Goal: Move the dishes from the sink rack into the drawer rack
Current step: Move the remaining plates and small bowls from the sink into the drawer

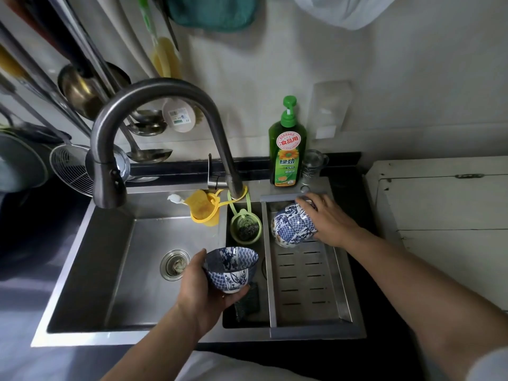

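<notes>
one blue-and-white bowl [230, 268] is held upright over the sink; nested bowls [294, 224] lie tipped in the sink rack [308, 273].

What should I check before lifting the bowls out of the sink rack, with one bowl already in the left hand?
1. Left hand grip on the single bowl: ok, fingers cupped under it, bowl upright.
2. Right hand on the stacked bowls: ok, fingers reach over the stack.
3. Stack stability: not ok, it lies tilted on its side in the sink rack.
4. Lift path: ok, faucet and soap bottle stand off to the side.
5. Drawer rack ready: cannot tell, out of view.
</notes>
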`<state>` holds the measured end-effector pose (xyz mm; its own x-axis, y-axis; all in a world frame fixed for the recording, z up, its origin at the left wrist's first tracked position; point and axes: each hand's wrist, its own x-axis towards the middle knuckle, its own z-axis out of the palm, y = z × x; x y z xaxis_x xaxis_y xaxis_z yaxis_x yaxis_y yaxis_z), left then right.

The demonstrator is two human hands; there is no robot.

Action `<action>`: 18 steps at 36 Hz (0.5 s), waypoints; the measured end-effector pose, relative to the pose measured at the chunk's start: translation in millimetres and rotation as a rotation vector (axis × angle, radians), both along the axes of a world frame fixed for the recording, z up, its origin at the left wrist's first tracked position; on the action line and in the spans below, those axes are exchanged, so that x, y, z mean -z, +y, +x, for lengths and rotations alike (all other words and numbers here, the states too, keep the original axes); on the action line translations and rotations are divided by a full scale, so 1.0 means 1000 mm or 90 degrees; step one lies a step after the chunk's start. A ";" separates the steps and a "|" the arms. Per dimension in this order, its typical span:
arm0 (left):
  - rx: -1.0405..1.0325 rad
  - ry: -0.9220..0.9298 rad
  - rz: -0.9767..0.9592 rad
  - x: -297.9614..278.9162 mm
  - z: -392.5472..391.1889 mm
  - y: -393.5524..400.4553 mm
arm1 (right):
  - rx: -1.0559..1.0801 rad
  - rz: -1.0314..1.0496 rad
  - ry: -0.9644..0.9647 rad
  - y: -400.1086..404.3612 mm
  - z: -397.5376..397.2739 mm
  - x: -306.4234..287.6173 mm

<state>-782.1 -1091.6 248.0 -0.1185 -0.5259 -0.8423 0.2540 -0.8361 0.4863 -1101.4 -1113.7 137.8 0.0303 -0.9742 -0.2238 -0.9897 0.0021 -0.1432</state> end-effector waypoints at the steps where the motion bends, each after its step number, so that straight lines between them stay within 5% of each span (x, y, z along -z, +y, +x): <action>1: 0.001 0.003 -0.001 -0.001 0.000 0.001 | -0.001 -0.004 0.004 0.000 0.001 -0.003; 11: 0.012 0.044 -0.022 0.000 0.005 0.002 | 0.033 -0.056 0.009 0.019 0.013 -0.037; 18: 0.026 0.072 -0.032 -0.008 0.016 0.013 | 0.236 -0.138 -0.175 0.056 0.055 -0.063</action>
<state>-766.4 -1078.7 255.5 -0.2337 -0.5599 -0.7949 0.2760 -0.8221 0.4980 -1045.9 -1057.6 200.7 -0.2970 -0.9537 -0.0474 -0.8539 0.2875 -0.4338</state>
